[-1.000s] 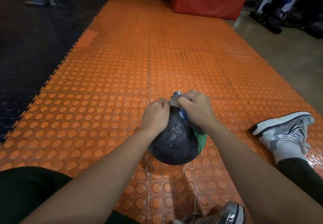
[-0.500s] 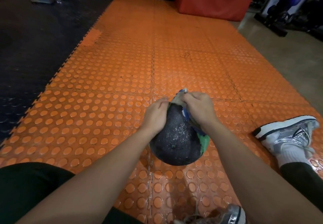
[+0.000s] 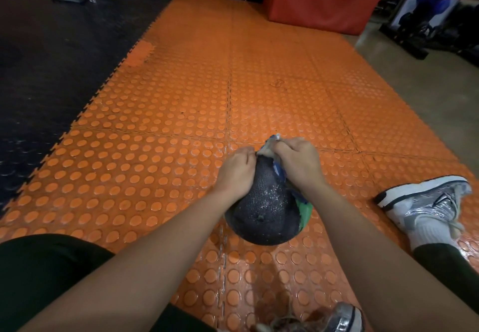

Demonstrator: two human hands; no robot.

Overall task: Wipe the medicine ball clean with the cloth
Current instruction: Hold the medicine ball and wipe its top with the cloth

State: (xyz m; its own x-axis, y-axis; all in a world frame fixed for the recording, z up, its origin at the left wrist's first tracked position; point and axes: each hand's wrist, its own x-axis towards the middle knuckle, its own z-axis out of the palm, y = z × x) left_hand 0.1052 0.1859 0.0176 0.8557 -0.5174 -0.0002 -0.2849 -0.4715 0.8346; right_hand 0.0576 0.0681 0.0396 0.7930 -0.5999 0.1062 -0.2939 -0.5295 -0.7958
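Both hands clenched atop the medicine ball (image 3: 264, 212): right hand (image 3: 298, 163) grasping the cloth (image 3: 269, 145), left hand (image 3: 237, 168) seemingly pinching it too.

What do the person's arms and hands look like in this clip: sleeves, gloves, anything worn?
Both forearms are bare, with no sleeves in view. The left hand and right hand wear no gloves; no rings, watch or bands are visible on the wrists or on the backs of the hands.

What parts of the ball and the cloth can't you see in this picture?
Head view:
- Far side and underside of the medicine ball: hidden by its own curve.
- Most of the cloth: covered by the right hand.
- Left hand fingertips: curled over the ball's top.
- Near shoe: cut off by the bottom edge.
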